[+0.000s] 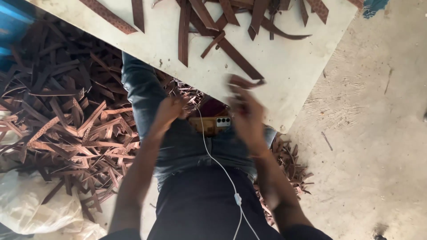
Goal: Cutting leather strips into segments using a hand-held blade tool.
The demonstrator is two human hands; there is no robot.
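Note:
My right hand is blurred with motion at the near edge of a white board, and it pinches a short brown leather strip that sticks up over the board. My left hand hovers over my lap in blue jeans, its fingers curled; I cannot tell whether anything is in it. A phone in a tan case lies on my lap between both hands, with a white cable running down from it.
Several brown leather strips lie scattered on the board's far part. A large heap of strips covers the floor at left, smaller scraps at right. A clear plastic bag sits at bottom left. Bare concrete floor spreads right.

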